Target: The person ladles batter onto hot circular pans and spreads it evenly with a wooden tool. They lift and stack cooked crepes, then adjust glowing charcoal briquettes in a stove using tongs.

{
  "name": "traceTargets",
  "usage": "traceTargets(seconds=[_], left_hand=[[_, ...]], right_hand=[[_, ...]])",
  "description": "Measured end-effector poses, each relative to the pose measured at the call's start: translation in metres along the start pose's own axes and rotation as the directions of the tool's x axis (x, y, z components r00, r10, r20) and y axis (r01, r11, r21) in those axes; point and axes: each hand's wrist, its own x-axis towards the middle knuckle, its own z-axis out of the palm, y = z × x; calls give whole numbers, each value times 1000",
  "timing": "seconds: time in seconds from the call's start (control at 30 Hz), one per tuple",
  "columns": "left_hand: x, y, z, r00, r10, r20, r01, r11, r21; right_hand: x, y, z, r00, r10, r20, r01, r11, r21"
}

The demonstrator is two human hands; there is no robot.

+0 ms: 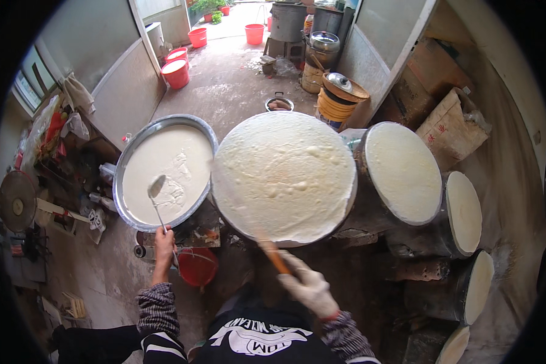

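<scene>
orange-brown wooden-handled tool (pixel 275 258) slanting over the near edge of the pale, bumpy, round batter sheet (pixel 285 176), gloved right hand (pixel 309 286) closest.

the handle's long axis runs forward and leftward from the right hand's fingers, which are wrapped round it in an off-white glove; the sheet lies ahead and a little to their left. the tool's far end blurs, so from here i cannot tell whether it touches. left of the sheet, the bare left hand (pixel 164 244) is past the near rim of the wide grey metal tub (pixel 119 193), fingers curled on a thin-handled metal ladle (pixel 156 187), its bowl above or on the creamy white batter (pixel 164 148). right of the sheet stands a dark drum with a pale round top (pixel 403 173).
</scene>
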Motion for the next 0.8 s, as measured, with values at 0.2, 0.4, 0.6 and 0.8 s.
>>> traceTargets(seconds=[0.2,0.4,0.6,0.8], left_hand=[[28,-25,14,983,-13,-182,103,863,494],[50,-85,-5,980,-197,-10,197,976,90],[45,-104,-25,976,-219,-3,219,975,-35],[30,-55,-49,962,82,-261,-129,977,-169]], right_hand=[[117,91,157,926,253,279,-189,953,-237],[178,106,220,830,359,427,-309,933,-184],[125,120,186,772,484,412,-357,866,-350],[37,4,68,982,-92,164,142,934,-328]])
